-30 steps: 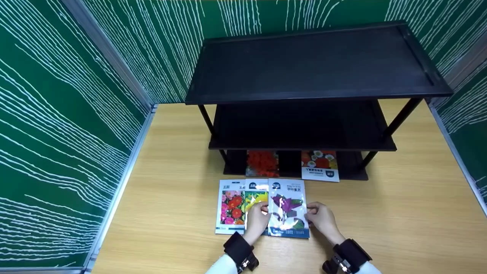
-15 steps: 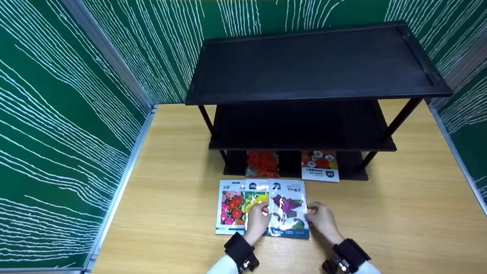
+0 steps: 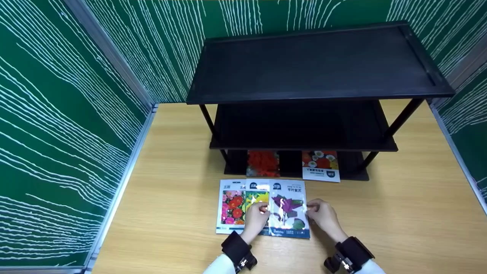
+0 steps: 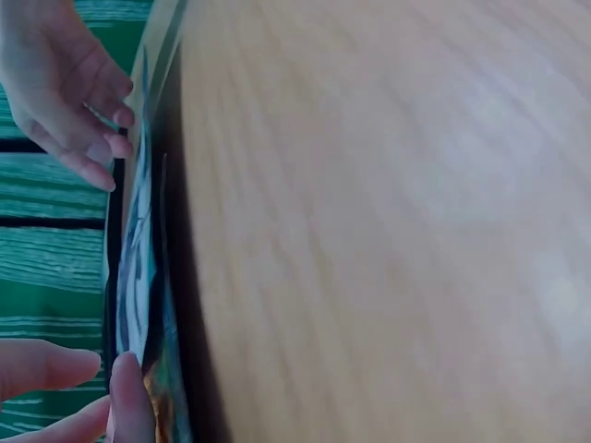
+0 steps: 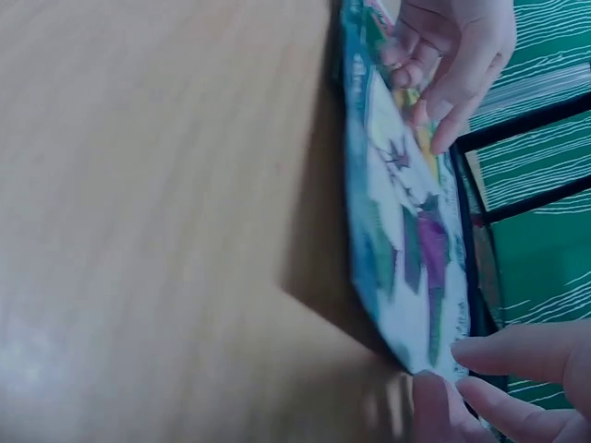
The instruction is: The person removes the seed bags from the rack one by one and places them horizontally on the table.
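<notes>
A seed packet with purple leaves (image 3: pixel 288 205) lies at the right of three overlapping packets before the rack. My left hand (image 3: pixel 255 220) pinches its left edge, over the packet with yellow flowers (image 3: pixel 255 197), which it partly hides. On the opposite side, my right hand (image 3: pixel 325 219) pinches the packet's right edge between thumb and fingers. The right wrist view shows the right fingertips (image 5: pixel 480 355) at the corner of the purple-leaf packet, which tilts up slightly and casts a shadow. Leftmost is a packet with pink and red flowers (image 3: pixel 233 207).
A black three-tier rack (image 3: pixel 319 64) stands behind the packets. On its bottom tier lie a packet with red flowers (image 3: pixel 263 163) and one with white and orange flowers (image 3: pixel 320 165). Green walls with white lines (image 3: pixel 57 125) border the wooden table (image 3: pixel 171 190).
</notes>
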Demonstrator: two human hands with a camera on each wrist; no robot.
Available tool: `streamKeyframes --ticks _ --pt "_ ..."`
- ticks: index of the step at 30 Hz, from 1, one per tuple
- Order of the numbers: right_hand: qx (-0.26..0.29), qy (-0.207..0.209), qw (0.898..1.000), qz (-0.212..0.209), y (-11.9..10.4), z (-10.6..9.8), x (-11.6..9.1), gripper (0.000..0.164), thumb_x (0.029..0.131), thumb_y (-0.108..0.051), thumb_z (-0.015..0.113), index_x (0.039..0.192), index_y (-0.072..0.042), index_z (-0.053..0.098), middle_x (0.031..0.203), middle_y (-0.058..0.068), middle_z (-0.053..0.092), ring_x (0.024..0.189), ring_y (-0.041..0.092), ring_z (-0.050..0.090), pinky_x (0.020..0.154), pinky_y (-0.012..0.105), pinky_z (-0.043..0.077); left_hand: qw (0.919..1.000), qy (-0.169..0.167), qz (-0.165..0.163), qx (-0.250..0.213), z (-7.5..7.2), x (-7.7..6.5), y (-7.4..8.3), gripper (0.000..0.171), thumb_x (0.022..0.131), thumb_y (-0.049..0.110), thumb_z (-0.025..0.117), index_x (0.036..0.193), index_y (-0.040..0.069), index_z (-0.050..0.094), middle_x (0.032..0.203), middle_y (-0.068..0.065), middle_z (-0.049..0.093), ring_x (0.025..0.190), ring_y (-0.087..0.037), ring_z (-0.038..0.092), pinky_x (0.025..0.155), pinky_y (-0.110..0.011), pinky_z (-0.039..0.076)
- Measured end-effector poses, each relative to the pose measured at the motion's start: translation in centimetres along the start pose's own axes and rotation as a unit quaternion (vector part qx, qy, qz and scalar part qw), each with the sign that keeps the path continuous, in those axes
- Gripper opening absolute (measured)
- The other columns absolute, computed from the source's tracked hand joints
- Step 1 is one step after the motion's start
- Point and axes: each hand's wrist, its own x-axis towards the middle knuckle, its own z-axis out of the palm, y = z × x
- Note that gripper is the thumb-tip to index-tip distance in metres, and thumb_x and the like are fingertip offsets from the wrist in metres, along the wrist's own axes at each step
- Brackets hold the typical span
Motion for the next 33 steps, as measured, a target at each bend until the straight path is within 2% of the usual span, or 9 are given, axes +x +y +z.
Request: streamKeyframes --ticks 8,13,16,20,22,27,31,33 --pt "0.028 -0.030 0.999 0.013 -1.4 -0.2 0.7 0.029 0.072 0.006 0.056 0.101 0.012 0.056 0.070 0.008 0.058 0.053 0.020 0.054 0.049 0.032 0.050 0.9994 -0.012 -0.031 -0.012 -1.1 1.0 0.6 0.022 0.071 0.001 0.059 0.091 -0.003 0.067 0.068 0.001 0.061 0.061 -0.007 0.053 0.056 -0.020 0.045" --pt "0.029 -0.053 0.998 0.012 -2.5 -0.1 1.5 0.033 0.073 0.005 0.054 0.106 0.011 0.055 0.066 0.007 0.056 0.049 0.015 0.049 0.043 0.023 0.042 0.9978 -0.031 -0.056 -0.020 -1.9 1.8 1.1 0.022 0.075 0.003 0.059 0.095 -0.002 0.066 0.072 -0.002 0.062 0.063 -0.009 0.054 0.056 -0.021 0.045" --pt "0.034 -0.064 0.997 0.004 -3.1 0.1 1.9 0.034 0.074 0.005 0.054 0.107 0.011 0.054 0.066 0.010 0.056 0.048 0.014 0.048 0.041 0.019 0.038 0.9977 -0.034 -0.055 -0.018 -2.2 2.2 1.4 0.024 0.075 0.003 0.058 0.097 -0.002 0.066 0.072 -0.002 0.062 0.059 -0.008 0.051 0.054 -0.020 0.044" --pt "0.029 -0.064 0.997 -0.013 -4.0 0.2 2.3 0.031 0.075 0.003 0.056 0.106 0.011 0.055 0.069 0.012 0.058 0.052 0.020 0.052 0.041 0.019 0.038 0.9972 -0.039 -0.060 -0.020 -2.7 3.1 2.0 0.026 0.074 0.004 0.056 0.098 -0.002 0.066 0.072 0.000 0.060 0.056 -0.006 0.047 0.054 -0.020 0.042" --pt "0.020 -0.059 0.998 -0.021 -4.5 0.2 2.5 0.030 0.075 0.001 0.057 0.104 0.011 0.056 0.069 0.010 0.058 0.053 0.018 0.050 0.042 0.019 0.037 0.9971 -0.040 -0.062 -0.020 -3.0 3.5 2.4 0.027 0.074 0.004 0.056 0.099 -0.001 0.065 0.074 0.000 0.060 0.059 -0.007 0.048 0.056 -0.021 0.043" --pt "0.013 -0.059 0.997 -0.041 -5.4 0.3 3.0 0.029 0.075 0.001 0.058 0.102 0.012 0.057 0.069 0.008 0.058 0.050 0.010 0.046 0.044 0.020 0.038 0.9990 -0.026 -0.038 -0.005 -3.6 4.7 2.9 0.025 0.075 0.006 0.059 0.098 -0.001 0.066 0.074 -0.003 0.062 0.063 -0.010 0.053 0.056 -0.021 0.043" --pt "0.016 -0.057 0.997 -0.051 -5.9 0.4 3.5 0.029 0.074 0.004 0.057 0.101 0.013 0.056 0.069 0.010 0.058 0.053 0.017 0.054 0.047 0.022 0.044 0.9994 -0.020 -0.027 0.011 -3.9 5.6 3.2 0.023 0.076 0.006 0.060 0.096 -0.001 0.066 0.074 -0.004 0.062 0.065 -0.013 0.055 0.056 -0.021 0.042" --pt "0.021 -0.059 0.997 -0.049 -5.9 0.4 3.7 0.029 0.074 0.005 0.056 0.102 0.013 0.056 0.070 0.010 0.058 0.057 0.022 0.057 0.049 0.024 0.046 0.9988 -0.033 -0.037 0.006 -4.0 6.1 3.2 0.022 0.078 0.007 0.059 0.098 0.000 0.066 0.076 -0.006 0.062 0.066 -0.016 0.056 0.057 -0.023 0.044"
